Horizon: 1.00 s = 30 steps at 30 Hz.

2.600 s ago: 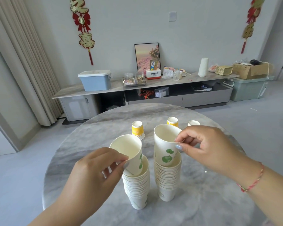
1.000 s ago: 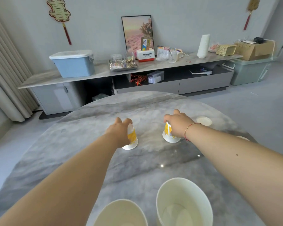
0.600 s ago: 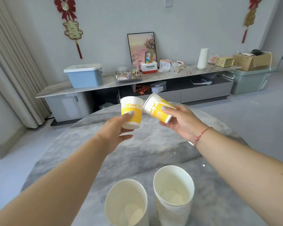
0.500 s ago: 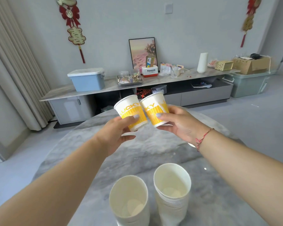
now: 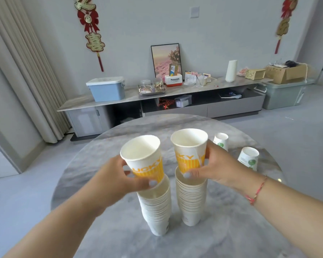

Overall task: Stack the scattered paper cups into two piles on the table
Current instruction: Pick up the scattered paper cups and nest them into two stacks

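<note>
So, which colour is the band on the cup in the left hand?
Yellow-orange with stripes on the white cup, seen in the head view.

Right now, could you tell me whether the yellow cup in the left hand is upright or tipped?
Tipped. The yellow cup in the left hand leans, mouth up, base at the left pile rim, not seated.

Bright even daylight; soft shadows; edges warped.

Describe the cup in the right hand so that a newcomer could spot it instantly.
On the round marble table, find the right pile. The yellow-striped cup sits in the right hand grip above it, upright, unlike the left hand's tilted twin.
</note>
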Tool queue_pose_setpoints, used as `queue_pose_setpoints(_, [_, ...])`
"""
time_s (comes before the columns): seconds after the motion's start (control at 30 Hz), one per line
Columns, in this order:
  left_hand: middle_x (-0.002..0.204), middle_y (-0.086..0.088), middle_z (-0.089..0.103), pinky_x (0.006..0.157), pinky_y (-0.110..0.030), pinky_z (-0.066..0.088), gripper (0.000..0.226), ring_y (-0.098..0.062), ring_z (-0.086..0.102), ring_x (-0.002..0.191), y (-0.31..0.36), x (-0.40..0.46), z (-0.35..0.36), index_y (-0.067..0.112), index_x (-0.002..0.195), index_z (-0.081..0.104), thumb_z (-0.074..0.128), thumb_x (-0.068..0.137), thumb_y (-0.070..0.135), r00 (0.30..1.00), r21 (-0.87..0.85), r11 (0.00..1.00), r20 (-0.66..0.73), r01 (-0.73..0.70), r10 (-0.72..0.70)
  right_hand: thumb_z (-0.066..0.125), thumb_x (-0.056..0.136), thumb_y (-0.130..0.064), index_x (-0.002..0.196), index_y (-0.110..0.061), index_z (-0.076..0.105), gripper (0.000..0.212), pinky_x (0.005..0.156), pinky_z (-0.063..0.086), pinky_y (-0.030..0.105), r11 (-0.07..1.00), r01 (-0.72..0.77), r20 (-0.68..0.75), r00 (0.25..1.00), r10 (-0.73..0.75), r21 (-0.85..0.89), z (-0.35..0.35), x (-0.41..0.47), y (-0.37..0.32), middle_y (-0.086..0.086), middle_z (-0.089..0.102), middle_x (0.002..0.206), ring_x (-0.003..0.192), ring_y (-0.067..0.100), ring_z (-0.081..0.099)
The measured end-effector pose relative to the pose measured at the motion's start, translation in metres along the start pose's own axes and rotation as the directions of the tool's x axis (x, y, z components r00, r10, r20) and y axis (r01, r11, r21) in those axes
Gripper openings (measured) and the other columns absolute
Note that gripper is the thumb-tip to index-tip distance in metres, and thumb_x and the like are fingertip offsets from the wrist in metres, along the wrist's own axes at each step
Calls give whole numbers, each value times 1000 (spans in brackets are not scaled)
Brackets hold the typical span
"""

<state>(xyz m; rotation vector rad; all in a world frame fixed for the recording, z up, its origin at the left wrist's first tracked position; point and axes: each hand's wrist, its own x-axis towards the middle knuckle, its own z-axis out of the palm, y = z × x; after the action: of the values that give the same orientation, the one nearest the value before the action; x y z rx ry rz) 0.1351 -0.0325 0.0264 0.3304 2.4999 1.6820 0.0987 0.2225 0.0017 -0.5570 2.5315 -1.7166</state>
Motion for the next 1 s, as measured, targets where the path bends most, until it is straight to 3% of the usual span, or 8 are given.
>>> queue_pose_setpoints(0.1, [120, 18, 62, 96, -27, 41, 110, -5, 53, 118, -15, -5, 8, 39, 125, 49, 86, 25, 63, 999, 111, 993, -29, 34, -31, 88, 35, -54, 131, -40, 34, 111, 104, 41, 29, 999, -52, 19, 998, 52, -16, 0, -7, 5, -13, 51, 130, 126, 3, 44])
queue_pose_setpoints(0.2, [139, 21, 40, 103, -30, 33, 135, -3, 36, 129, -18, -7, 5, 43, 143, 21, 73, 24, 81, 998, 181, 983, -59, 20, -9, 75, 34, -74, 138, -42, 21, 122, 101, 30, 17, 996, -19, 18, 1000, 21, -93, -4, -11, 4, -18, 44, 134, 128, -11, 32])
queue_pose_setpoints(0.37, [146, 29, 28, 111, -32, 23, 100, -3, 22, 138, -28, -9, 14, 58, 139, 19, 52, 50, 89, 999, 273, 961, 19, -31, 27, 66, 56, -69, 139, -39, 27, 96, 108, 29, 19, 961, 44, 96, 995, -18, -274, 3, -16, 2, -22, 33, 140, 128, -9, 33])
queue_pose_setpoints(0.5, [127, 47, 24, 103, -24, 20, 94, 0, 18, 134, -35, -6, 28, 57, 135, 26, 36, 49, 94, 997, 379, 925, 73, -29, 1, 56, 64, -68, 142, -34, 24, 91, 111, 19, 18, 921, 51, 192, 981, 26, -387, 11, -19, 8, -24, 24, 139, 133, -7, 21])
queue_pose_setpoints(0.6, [126, 46, 27, 102, -23, 26, 97, 1, 26, 130, -33, -2, 28, 56, 134, 29, 45, 45, 93, 998, 367, 930, 65, -11, -14, 61, 74, -57, 143, -34, 23, 82, 112, 21, 20, 934, 24, 182, 982, 45, -356, 9, -18, 12, -24, 25, 141, 134, -5, 22])
queue_pose_setpoints(0.7, [126, 32, 39, 93, -21, 33, 101, -2, 41, 119, -34, 0, 34, 51, 134, 30, 75, 45, 67, 999, 453, 891, 39, -6, -13, 65, 74, -53, 142, -36, 23, 81, 111, 24, 23, 938, 0, 176, 982, 64, -346, 8, -18, 14, -24, 26, 143, 134, -3, 24])
queue_pose_setpoints(0.9, [120, 25, 52, 84, -21, 40, 96, -2, 51, 107, -38, 5, 40, 52, 127, 36, 76, 40, 55, 999, 481, 876, -25, -29, 46, 62, 76, -56, 140, -33, 29, 76, 112, 28, 28, 951, -5, 162, 985, 58, -308, 6, -19, 10, -12, 33, 146, 133, 2, 30])
queue_pose_setpoints(1.0, [125, 26, 44, 91, -23, 36, 113, -2, 45, 115, -33, 4, 33, 52, 135, 27, 76, 35, 72, 999, 499, 867, 34, -13, -4, 55, 81, -56, 136, -26, 40, 64, 103, 34, 26, 966, -69, -101, 994, 45, -251, -26, -3, 15, -1, 45, 138, 124, 7, 43])
